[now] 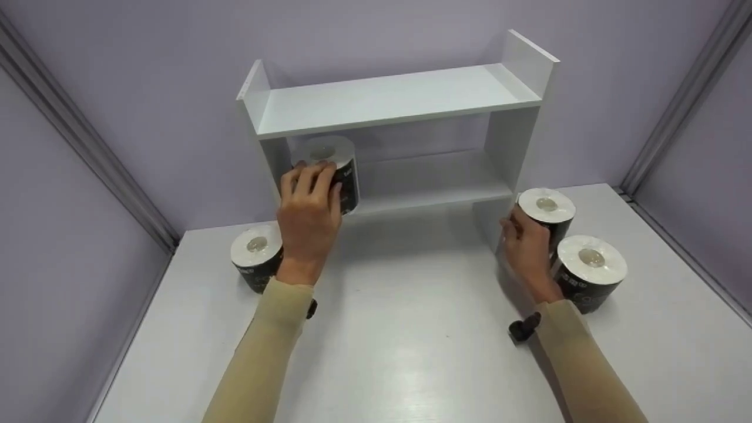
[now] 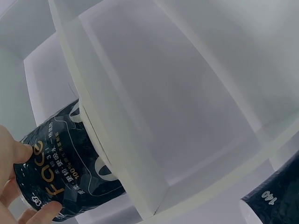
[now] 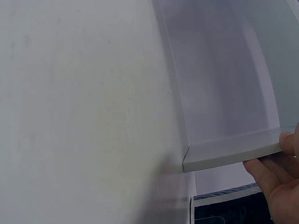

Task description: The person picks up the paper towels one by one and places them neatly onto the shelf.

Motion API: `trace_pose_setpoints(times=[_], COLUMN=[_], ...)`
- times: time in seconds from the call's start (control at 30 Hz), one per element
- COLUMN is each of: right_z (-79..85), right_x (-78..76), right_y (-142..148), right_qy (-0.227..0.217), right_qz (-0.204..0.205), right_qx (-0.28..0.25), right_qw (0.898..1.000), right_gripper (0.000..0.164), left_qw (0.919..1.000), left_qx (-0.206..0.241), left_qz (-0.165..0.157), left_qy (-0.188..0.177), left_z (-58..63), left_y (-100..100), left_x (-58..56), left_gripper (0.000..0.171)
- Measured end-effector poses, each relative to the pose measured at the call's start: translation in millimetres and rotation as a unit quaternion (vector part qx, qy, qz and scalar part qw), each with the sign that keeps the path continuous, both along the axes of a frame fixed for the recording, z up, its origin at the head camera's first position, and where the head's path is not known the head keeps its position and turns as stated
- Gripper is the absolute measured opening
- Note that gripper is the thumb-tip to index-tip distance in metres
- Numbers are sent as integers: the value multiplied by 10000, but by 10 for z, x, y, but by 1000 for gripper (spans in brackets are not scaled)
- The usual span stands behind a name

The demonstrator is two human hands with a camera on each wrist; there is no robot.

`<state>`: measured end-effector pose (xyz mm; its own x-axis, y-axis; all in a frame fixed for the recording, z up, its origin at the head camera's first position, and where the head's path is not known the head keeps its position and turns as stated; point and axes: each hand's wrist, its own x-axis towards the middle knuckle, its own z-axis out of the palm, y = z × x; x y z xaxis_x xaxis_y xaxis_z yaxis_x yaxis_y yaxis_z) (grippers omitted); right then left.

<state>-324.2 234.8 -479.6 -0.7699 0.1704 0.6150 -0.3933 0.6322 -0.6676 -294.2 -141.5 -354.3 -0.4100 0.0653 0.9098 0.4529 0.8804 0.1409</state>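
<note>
A white two-tier shelf (image 1: 399,97) stands against the back wall. On its lower board, at the left end, my left hand (image 1: 308,205) grips a paper roll (image 1: 348,191) in a dark wrapper. That roll (image 2: 70,163) stands upright near the board's front edge, with "Face" lettering on its wrapper in the left wrist view. My right hand (image 1: 527,249) pinches the front edge of the shelf's right side panel (image 3: 233,157), thumb on one face and fingers on the other. Just beside that hand is another wrapped roll (image 1: 531,204), partly hidden behind it.
One more roll (image 1: 589,294) stands on the white table (image 1: 405,329) nearer me at the right. At the left, a roll (image 1: 257,270) stands on the table beside my left wrist. Pale walls with metal frame posts (image 1: 675,94) enclose the table.
</note>
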Motion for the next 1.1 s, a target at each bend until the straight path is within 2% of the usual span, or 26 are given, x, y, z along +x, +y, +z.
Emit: trace_pose_setpoints(times=[0.4,0.57,0.7,1.1], right_z=[10,-18,-31,17], right_x=[-2,13,11,30], right_y=[1,-3,-13,1], right_qy=[3,-105,-153,-298], right_qz=[-48,-18,-20,44], right_qx=[10,16,-61,-161], right_qw=[10000,9999,9999,9994], right_gripper=[9,7,11,14], left_qw=[9998,9999,9999,9998], left_qx=[105,127,127,175], left_qz=[-68,8,33,41], left_qy=[127,84,34,-14], left_z=[0,-16,-5,11], left_y=[6,1,-13,23], left_x=[-66,-53,-52,-114], left_gripper=[26,24,24,25])
